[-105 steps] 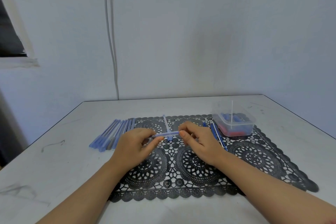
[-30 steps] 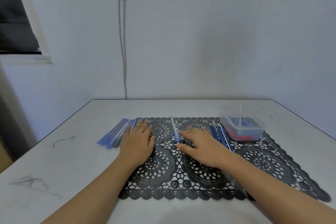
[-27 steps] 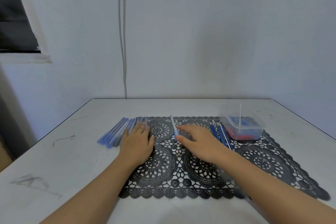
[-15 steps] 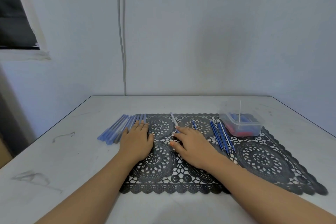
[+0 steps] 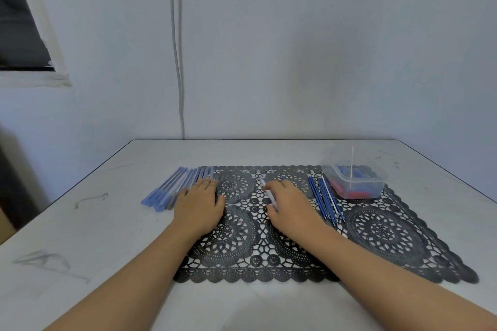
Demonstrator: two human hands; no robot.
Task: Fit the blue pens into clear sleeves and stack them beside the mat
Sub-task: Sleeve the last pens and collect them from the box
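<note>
The fingers of the right hand lie over a clear sleeve that slants across the middle of the mat. The thumb sits at its near-left side and the forefinger along its far side, but whether they pinch it or only rest on it cannot be told. The left hand lies flat on the mat's left edge, its fingers straight and together, their tips touching the nearest of the sleeved pens, which lie in a row on the bench just beside the mat. The step in hand looks like taking up the next sleeve. It is likely done best by rolling the thin tube onto the fingertips and pinching it near one end, so the open mouth stays free and the tube is not squashed. The bare blue pens lie in a tight bundle just right of the hand, so one should be drawn out singly, without scattering the rest. The left hand would do well to hold the row square meanwhile. Beyond the bundle, at the mat's far right corner, stands a clear tub of blue and red pieces, a white stick upright in it.
</note>
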